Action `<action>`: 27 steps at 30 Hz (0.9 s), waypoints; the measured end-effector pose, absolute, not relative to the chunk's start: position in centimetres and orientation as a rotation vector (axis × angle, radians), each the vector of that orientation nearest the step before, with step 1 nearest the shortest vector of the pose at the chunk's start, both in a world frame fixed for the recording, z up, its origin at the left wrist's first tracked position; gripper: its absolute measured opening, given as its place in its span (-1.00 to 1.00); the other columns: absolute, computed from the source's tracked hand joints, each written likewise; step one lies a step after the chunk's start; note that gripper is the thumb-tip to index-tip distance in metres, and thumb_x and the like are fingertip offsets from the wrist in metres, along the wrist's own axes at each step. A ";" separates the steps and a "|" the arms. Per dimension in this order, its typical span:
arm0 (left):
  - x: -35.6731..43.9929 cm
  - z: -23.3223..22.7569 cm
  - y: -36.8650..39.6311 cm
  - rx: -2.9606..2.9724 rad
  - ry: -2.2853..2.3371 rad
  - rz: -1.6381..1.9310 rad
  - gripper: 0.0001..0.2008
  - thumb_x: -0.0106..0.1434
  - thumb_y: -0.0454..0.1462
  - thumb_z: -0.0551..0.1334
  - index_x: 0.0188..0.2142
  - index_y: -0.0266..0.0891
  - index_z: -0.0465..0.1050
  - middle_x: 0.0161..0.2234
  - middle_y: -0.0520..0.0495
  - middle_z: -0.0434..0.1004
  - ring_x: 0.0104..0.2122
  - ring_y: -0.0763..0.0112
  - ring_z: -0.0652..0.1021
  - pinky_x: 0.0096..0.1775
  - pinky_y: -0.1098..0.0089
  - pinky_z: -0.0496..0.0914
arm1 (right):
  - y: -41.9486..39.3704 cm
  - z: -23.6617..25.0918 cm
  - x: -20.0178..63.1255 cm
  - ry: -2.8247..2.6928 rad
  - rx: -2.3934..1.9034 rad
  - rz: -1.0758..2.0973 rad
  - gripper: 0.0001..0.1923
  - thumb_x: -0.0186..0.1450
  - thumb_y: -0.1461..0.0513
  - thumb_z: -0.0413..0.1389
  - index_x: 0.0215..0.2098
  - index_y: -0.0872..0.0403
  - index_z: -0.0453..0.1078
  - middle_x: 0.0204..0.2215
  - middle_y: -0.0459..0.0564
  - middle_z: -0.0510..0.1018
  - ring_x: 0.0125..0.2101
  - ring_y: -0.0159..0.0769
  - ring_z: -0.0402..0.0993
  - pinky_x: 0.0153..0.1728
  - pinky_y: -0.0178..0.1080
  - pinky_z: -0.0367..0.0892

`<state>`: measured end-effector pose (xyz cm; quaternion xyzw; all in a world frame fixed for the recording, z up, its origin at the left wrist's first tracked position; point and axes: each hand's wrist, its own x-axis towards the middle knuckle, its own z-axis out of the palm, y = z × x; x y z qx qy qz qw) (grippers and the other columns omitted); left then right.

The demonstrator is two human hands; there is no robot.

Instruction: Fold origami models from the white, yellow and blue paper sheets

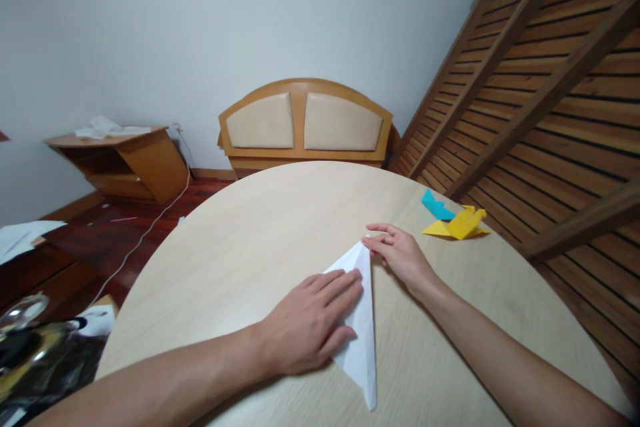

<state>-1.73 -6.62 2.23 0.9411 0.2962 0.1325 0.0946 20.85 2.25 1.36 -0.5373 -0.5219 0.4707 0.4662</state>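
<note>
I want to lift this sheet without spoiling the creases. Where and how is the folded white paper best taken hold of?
Probably at the long narrow point of the folded white paper nearest the person, coming from its right edge. That part lies flat on the table, clear of the left hand pressing its middle; the right hand already pins the far tip.
</note>
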 end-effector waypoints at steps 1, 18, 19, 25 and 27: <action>-1.7 1.9 -6.6 2.778 0.887 0.312 -0.36 0.45 -0.08 0.06 0.41 -0.26 -0.06 0.42 -0.24 -0.03 0.37 0.02 0.13 0.30 -0.01 0.16 | 2.2 1.4 20.8 -1.283 -1.342 1.175 -0.55 0.09 0.12 0.32 -0.10 0.12 0.43 -0.50 -0.09 0.59 -0.69 -0.48 0.24 -0.71 -0.38 0.07; -2.5 1.5 -6.1 2.674 0.812 0.140 -0.33 0.47 0.03 -0.01 0.42 -0.24 -0.06 0.42 -0.22 -0.06 0.40 0.03 0.03 0.36 -0.04 -0.04 | 3.6 0.5 21.6 -1.222 -1.401 1.218 -0.69 0.21 0.28 0.18 -0.07 0.07 0.34 -0.57 -0.19 0.46 -0.60 -0.40 0.44 -0.60 -0.39 0.35; -2.6 1.8 -6.0 2.683 0.806 0.144 -0.36 0.46 0.00 0.01 0.40 -0.25 0.01 0.41 -0.22 -0.01 0.39 0.04 0.06 0.35 -0.04 -0.04 | 3.7 0.5 21.8 -1.230 -1.413 1.204 -0.69 0.21 0.29 0.17 -0.07 0.07 0.34 -0.57 -0.19 0.46 -0.60 -0.39 0.44 -0.61 -0.39 0.33; -3.4 3.9 -5.1 2.725 0.846 0.237 -0.63 0.35 -0.07 0.18 0.03 -0.24 0.40 0.23 -0.19 0.40 0.24 0.02 0.36 0.30 -0.05 0.07 | 2.9 1.2 23.1 -1.922 -1.307 0.775 -0.82 0.25 0.31 0.11 -0.19 0.09 0.50 -0.32 -0.01 0.57 -0.31 -0.27 0.51 -0.23 -0.20 0.40; -3.7 4.3 -4.8 2.730 0.858 0.260 -0.65 0.29 -0.08 0.23 -0.03 -0.22 0.41 0.12 -0.19 0.49 0.11 0.05 0.47 0.27 -0.03 0.11 | 2.2 1.9 23.1 -2.232 -1.087 0.722 -0.77 0.26 0.34 0.10 -0.17 0.06 0.54 -0.15 0.04 0.58 -0.10 -0.20 0.49 -0.01 -0.13 0.35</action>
